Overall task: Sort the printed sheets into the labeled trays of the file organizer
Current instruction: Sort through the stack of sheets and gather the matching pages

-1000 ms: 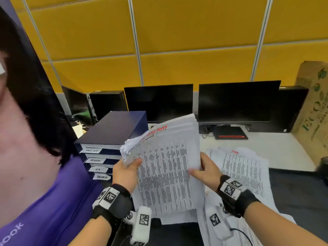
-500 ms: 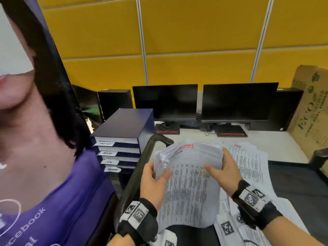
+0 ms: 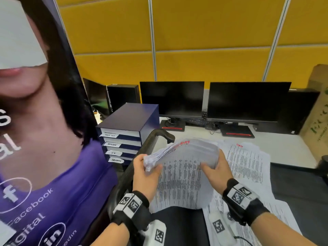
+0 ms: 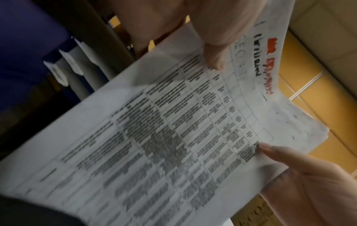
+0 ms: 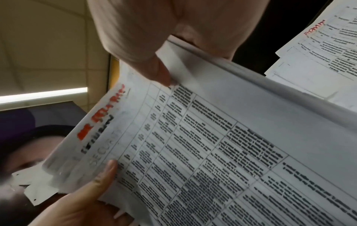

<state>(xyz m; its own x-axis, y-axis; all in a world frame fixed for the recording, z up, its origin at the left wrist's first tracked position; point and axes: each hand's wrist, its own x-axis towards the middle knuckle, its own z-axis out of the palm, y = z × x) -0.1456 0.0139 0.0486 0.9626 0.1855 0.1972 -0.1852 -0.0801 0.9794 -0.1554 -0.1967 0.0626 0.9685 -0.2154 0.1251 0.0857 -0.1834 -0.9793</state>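
A: Where is the stack of printed sheets (image 3: 184, 167) right now?

B: Held up above the chair, in front of the person, just right of the file organizer (image 3: 129, 128), which stands on the desk (image 3: 284, 148). The left hand (image 3: 143, 176) pinches the stack's left edge, thumb on the top page and fingers underneath. The right hand (image 3: 216, 169) does the same at the right edge. Both grips are closed on the paper.

A: How would it handle?

B: Probably light but floppy. The lower half already droops and curls toward the person, so a hold at both side edges near the top seems sensible. Loose pages could slide apart, and the left corner is fanning out. A single sheet would likely be best peeled from a top corner.

A: Any writing?

B: The top page is a printed table. Its heading has red marker scrawl, black handwriting too blurred to read, and pale letters that look like "SECURITY". The loose sheets (image 3: 246, 166) lying on the desk to the right carry a red "ADMIN". The organizer's tray tags (image 3: 112, 144) include one reading "ADMIN"; the lowest may say "SECURITY", and the other two are too small to tell.

A: So which tray?

B: Judging by the heading, likely the bottom one.
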